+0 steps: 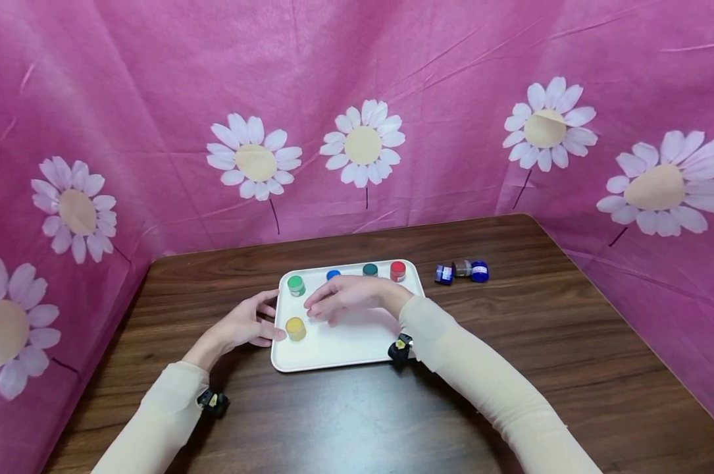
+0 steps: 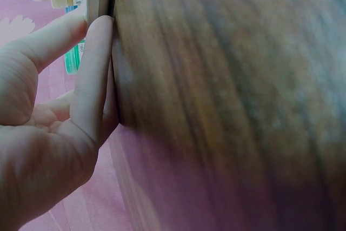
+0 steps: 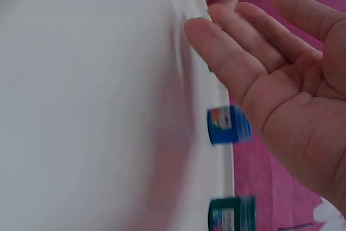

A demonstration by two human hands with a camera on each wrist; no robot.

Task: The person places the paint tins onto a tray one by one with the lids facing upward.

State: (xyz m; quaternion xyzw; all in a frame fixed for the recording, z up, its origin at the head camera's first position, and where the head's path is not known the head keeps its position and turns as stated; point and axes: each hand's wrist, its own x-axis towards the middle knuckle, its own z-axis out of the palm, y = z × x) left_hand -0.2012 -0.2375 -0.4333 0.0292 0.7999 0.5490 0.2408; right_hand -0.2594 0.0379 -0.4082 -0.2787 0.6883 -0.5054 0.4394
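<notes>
Right now the right hand [image 1: 341, 299] hovers over the middle of the white tray [image 1: 345, 345], fingers loosely spread and holding nothing. The left hand [image 1: 244, 326] rests at the tray's left rim, fingers straight and touching the edge just beside the yellow jar [image 1: 295, 328]. Five jars stand on the tray: yellow near the left rim, then green [image 1: 296, 285], blue [image 1: 333, 274], teal [image 1: 370, 269] and red [image 1: 397, 270] along its far rim. Judging by this, most are placed; two blue jars [image 1: 462, 271] lie on the surface to the right of the tray. The tray's near half is bare, and the dark surface beyond it gives open room.
</notes>
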